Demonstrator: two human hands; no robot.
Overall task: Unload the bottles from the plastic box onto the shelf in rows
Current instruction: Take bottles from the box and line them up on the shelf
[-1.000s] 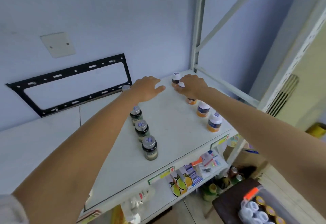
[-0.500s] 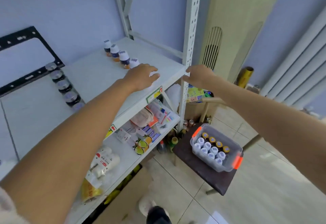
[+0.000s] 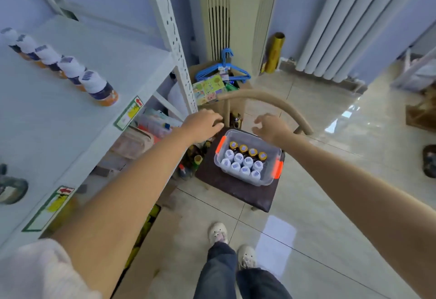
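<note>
Both empty, open hands, left hand (image 3: 203,123) and right hand (image 3: 271,127), are being held above the plastic box (image 3: 248,157); the bottles (image 3: 243,163) are standing just below the right one

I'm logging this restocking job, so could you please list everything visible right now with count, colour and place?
Plastic box: one, clear with orange latches, on the dark chair seat.
Box bottles: twelve; four gold-capped, eight white-capped.
Shelf bottles: five, white-capped, in a row on the top shelf.
Dark jar: one in view, at the shelf's left edge.
Shelf unit: one, white metal, on the left.
Chair: one, tan back, dark seat.
Hangers: blue bunch, behind the chair.
Left hand: empty, above the box.
Right hand: empty, fingers spread above the box.
</note>
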